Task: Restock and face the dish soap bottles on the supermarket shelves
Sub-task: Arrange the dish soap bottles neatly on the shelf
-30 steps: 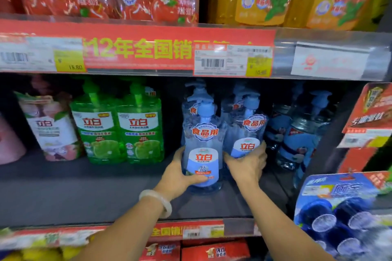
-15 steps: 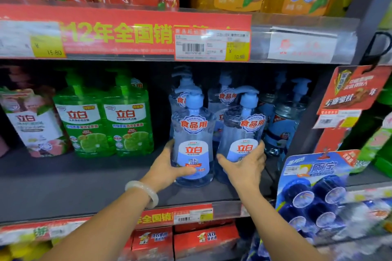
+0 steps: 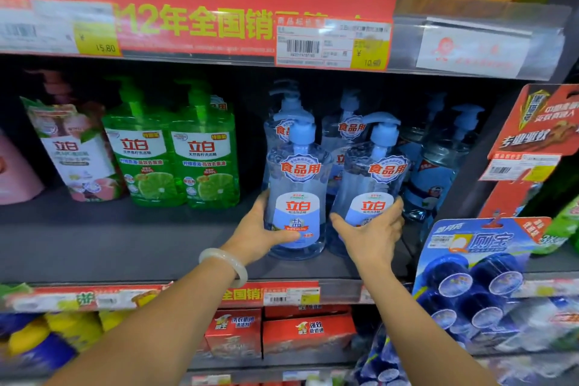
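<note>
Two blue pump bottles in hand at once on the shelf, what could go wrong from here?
1. Left hand and right hand each grip only the lower part of a tall blue bottle; a fast pull may tip one.
2. The pump heads stand near the rear blue bottles; turning could snag them.
3. The hanging blue pack crowds the right arm.

Clear blue soap bottles (image 3: 297, 197) carry red-lettered white labels beside green lime-pictured bottles (image 3: 175, 150) on a grey shelf (image 3: 109, 244).

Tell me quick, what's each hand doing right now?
Left hand: grips the front left blue bottle.
Right hand: grips the front right blue bottle.
</note>
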Available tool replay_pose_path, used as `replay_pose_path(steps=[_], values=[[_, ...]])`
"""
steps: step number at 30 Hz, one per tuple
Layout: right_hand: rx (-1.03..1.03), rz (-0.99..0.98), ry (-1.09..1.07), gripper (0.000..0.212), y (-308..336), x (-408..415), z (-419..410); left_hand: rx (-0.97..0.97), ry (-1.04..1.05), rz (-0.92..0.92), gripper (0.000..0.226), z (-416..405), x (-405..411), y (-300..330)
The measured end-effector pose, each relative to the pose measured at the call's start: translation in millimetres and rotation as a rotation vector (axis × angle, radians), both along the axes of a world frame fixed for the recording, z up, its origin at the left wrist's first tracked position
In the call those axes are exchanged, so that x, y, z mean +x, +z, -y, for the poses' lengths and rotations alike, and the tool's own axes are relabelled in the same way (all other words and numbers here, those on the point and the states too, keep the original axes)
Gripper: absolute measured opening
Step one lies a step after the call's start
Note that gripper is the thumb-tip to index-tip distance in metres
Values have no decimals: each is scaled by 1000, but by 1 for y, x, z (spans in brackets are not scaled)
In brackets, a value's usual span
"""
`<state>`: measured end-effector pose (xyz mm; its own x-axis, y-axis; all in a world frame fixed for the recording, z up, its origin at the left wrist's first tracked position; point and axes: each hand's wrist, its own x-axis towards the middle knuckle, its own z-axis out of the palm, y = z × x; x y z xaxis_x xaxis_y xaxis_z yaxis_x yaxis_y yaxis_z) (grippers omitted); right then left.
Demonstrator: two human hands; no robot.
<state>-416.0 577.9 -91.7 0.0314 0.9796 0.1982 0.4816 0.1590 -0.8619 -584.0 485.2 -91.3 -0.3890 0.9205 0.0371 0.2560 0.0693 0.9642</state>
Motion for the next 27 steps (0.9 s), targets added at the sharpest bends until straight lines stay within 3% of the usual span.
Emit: replay_pose_path(steps=[10,14,18,20,22,24,27], values=[[-16,2,21,121,5,3,4,-28,81,-67,85,12,15,1],[-37,47,10,129,11,8,19,-93,142,-267,90,47,24,-3],[169,-10,-6,98,8,-8,82,-136,146,-518,75,105,0,-11],[283,61,157,80,-6,-35,135,-200,172,-581,71,140,-22,-12],[309,256,451,70,-21,-72,192,-294,189,-664,67,183,-46,-16],[297,451,718,71,-34,-111,251,-366,189,-790,56,235,-68,-23],[271,623,912,76,-54,-168,329,-433,253,-977,31,326,-102,-41]])
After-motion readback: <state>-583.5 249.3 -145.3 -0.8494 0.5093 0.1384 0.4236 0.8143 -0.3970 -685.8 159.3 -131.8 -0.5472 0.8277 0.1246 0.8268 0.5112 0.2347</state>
